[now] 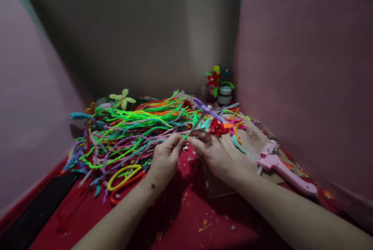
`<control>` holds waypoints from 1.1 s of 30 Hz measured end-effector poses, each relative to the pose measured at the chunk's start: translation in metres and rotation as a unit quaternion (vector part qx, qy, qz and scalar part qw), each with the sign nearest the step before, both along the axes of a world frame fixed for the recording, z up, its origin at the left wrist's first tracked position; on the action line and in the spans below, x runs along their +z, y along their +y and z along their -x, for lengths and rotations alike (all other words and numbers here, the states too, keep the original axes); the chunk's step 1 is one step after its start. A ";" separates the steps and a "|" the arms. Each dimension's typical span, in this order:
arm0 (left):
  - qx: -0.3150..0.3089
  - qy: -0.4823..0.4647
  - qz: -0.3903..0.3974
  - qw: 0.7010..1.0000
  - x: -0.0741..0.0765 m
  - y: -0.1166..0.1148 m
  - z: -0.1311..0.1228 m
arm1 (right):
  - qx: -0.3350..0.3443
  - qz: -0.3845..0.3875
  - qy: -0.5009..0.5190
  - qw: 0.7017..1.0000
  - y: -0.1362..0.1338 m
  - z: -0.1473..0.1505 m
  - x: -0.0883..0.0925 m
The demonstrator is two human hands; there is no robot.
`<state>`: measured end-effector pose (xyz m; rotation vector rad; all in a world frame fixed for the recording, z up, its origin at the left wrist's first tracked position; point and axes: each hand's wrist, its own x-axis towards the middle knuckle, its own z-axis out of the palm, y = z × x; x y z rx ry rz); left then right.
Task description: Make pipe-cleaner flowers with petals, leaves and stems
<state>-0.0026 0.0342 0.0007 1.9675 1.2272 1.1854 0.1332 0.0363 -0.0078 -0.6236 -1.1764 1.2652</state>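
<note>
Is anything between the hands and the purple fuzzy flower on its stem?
Nothing visible. The left hand and right hand pinch at the lower part of the thin greyish stem, where bright green fuzzy strand shows; the purple fuzzy flower tops it, unobstructed.

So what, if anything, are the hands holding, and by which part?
A purple flower, pinched by its lower stem, where green shows, in the left hand and right hand.
</note>
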 end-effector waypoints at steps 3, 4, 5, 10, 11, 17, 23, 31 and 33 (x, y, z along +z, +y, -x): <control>-0.062 -0.137 0.122 0.981 0.005 -0.001 -0.003 | -0.002 -0.028 -0.016 0.999 0.002 -0.003 -0.001; -0.086 -0.184 0.159 0.966 0.006 -0.002 -0.003 | -0.002 -0.036 -0.030 0.999 0.002 -0.004 0.000; -0.112 -0.226 0.191 0.949 0.007 -0.002 -0.003 | -0.002 -0.043 -0.048 0.998 0.001 -0.006 0.002; -0.228 -0.332 0.342 0.849 0.009 -0.001 0.002 | 0.018 -0.038 -0.060 0.997 -0.001 -0.009 0.007; -0.245 -0.340 0.361 0.833 0.009 -0.001 0.003 | 0.033 -0.032 -0.042 0.998 0.000 -0.008 0.006; -0.186 -0.178 0.267 0.929 0.009 -0.004 0.003 | 0.054 -0.015 0.023 0.998 0.006 -0.004 -0.007; 0.058 0.270 -0.260 0.925 -0.009 -0.003 0.002 | 0.014 -0.001 -0.013 1.000 -0.003 -0.005 0.002; 0.045 0.252 -0.299 0.919 -0.013 -0.002 0.006 | -0.045 -0.030 -0.161 0.985 -0.017 -0.008 0.023; 0.036 0.200 -0.252 0.946 -0.010 -0.004 0.005 | -0.073 -0.027 -0.160 0.984 -0.018 -0.007 0.024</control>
